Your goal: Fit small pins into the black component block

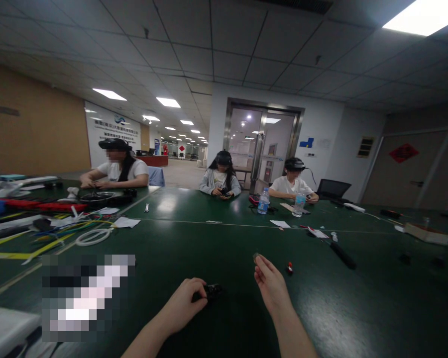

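My left hand (188, 301) is closed with thumb and fingers on the end of a small black object (213, 290) at the table's surface; its kind is too dark to tell. My right hand (269, 278) is raised to the right of it, thumb and fingertips pinching a small, thin brownish piece (256, 257) that is too small to name. To the right of that hand, a small red and black object (289, 268) rests on the green table (239, 323).
A black-handled tool (342, 255) lies at the right. Two water bottles (263, 201) stand farther back. White coiled tubing (93, 237) and cables lie at the left, near a blurred-out patch (85, 298). Three people sit across the table. A cardboard box (425, 233) is far right.
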Motion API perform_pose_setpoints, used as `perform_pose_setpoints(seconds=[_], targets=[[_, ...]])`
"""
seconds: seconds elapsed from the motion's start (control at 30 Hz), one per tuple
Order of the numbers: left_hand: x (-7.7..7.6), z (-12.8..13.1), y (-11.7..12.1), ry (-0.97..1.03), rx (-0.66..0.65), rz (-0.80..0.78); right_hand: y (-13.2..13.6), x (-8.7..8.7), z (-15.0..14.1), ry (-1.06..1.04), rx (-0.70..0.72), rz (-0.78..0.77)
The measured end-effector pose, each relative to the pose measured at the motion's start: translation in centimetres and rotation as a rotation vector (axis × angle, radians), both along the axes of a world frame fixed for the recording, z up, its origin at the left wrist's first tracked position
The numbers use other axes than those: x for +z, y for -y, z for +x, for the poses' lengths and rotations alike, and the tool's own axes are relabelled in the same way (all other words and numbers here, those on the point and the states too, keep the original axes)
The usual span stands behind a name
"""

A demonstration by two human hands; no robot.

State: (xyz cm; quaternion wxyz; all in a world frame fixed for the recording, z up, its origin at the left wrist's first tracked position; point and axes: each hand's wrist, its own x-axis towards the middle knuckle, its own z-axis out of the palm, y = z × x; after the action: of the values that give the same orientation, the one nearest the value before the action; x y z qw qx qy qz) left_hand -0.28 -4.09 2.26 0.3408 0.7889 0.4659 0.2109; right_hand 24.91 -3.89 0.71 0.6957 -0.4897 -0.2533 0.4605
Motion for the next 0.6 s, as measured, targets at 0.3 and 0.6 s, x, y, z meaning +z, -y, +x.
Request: perform_pose_setpoints(seconds=[0.3, 0.6], targets=[[-1.0, -0.3, -0.5, 0.053, -0.002, -0.022, 0.8, 0.8, -1.7, 0.283, 0.111, -0.056], [-1.5, 0.1, -0.6, 0.057, -0.028, 0.09, 2.2, 2.1, -5.2, 0.72, 0.484, 0.041]])
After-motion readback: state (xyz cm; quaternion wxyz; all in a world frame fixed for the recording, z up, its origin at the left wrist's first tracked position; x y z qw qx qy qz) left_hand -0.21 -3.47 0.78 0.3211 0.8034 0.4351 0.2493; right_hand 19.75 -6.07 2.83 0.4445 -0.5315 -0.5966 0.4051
